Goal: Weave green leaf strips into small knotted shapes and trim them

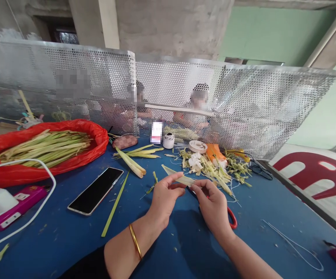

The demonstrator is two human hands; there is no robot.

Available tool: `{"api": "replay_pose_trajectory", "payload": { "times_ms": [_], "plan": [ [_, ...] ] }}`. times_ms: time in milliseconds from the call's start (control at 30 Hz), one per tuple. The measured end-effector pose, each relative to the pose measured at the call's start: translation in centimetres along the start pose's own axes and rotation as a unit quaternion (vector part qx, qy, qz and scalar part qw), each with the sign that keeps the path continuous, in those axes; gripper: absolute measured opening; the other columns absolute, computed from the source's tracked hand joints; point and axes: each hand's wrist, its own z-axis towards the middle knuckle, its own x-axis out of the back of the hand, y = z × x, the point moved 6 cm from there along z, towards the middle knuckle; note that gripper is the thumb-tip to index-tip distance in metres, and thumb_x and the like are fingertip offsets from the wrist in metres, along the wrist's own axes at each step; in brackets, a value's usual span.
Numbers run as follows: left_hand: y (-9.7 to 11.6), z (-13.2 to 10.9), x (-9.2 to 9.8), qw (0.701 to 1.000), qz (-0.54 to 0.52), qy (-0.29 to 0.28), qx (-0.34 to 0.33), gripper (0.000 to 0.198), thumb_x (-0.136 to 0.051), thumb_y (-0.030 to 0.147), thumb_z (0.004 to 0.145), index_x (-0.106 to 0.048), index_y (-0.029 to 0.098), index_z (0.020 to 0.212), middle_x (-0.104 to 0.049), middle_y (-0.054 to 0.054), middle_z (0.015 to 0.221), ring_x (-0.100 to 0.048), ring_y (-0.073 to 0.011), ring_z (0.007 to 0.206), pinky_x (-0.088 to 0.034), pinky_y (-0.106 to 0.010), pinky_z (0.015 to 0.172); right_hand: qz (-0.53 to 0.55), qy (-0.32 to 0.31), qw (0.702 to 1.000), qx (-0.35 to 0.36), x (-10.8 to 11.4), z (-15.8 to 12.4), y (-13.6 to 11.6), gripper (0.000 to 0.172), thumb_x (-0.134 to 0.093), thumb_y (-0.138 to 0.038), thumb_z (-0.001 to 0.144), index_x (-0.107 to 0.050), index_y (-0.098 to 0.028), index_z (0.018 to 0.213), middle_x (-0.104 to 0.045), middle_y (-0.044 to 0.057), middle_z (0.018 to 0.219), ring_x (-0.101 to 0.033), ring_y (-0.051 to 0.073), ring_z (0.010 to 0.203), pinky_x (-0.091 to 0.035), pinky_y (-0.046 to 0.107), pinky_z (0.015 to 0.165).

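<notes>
A pale, flat leaf strip [185, 180] is stretched between my two hands, above the blue table. My left hand [163, 199], with a gold bangle on its wrist, is closed on the strip between thumb and fingers. The thumb and fingertips of my right hand [211, 203] pinch its other side. Partly hidden below my right hand lie scissors whose red handle [232, 217] shows. Small green leaf scraps [153, 184] are on the table just left of my left hand. Several yellow-green leaves [140, 152] and a thicker pale stalk [131, 161] lie farther back.
At left are a red bag [100, 135] of long leaves, a phone [96, 192], a narrow green strip [115, 205] and a purple power strip [18, 205] with a white cable. Trimmings [211, 170] pile at back right, near a tape roll [197, 146]. A perforated metal screen [170, 83] separates other people.
</notes>
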Motion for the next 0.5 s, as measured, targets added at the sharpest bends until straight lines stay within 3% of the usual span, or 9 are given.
{"api": "replay_pose_trajectory", "payload": {
  "times_ms": [267, 367, 500],
  "plan": [
    [0.54, 0.70, 0.80, 0.991, 0.072, 0.042, -0.106, 0.032, -0.072, 0.020, 0.067, -0.074, 0.017, 0.099, -0.072, -0.001, 0.077, -0.061, -0.0136, 0.065, -0.053, -0.025, 0.065, 0.059, -0.017, 0.997, -0.048, -0.53, -0.13, 0.36, 0.021, -0.060, -0.041, 0.081, -0.061, -0.020, 0.077, -0.067, 0.004, 0.072, -0.062, 0.021, 0.069, -0.045, 0.032, 0.064],
    [0.62, 0.77, 0.93, 0.992, 0.059, 0.045, -0.104, 0.044, -0.071, 0.020, 0.068, -0.069, 0.017, 0.112, -0.071, -0.001, 0.076, -0.063, -0.0149, 0.067, -0.055, -0.026, 0.065, 0.068, -0.015, 0.996, -0.050, -0.72, -0.17, 0.30, 0.021, -0.060, -0.040, 0.080, -0.060, -0.020, 0.076, -0.066, 0.004, 0.073, -0.060, 0.021, 0.069, -0.044, 0.031, 0.063],
    [0.88, 0.70, 0.94, 0.992, 0.047, 0.052, -0.104, 0.074, -0.071, 0.016, 0.068, -0.046, 0.019, 0.137, -0.069, 0.001, 0.069, -0.065, -0.0164, 0.067, -0.056, -0.027, 0.064, 0.075, -0.008, 0.996, -0.047, -0.72, -0.18, 0.32, 0.020, -0.061, -0.040, 0.079, -0.061, -0.020, 0.075, -0.063, 0.002, 0.070, -0.057, 0.019, 0.067, -0.042, 0.029, 0.060]
  ]
}}
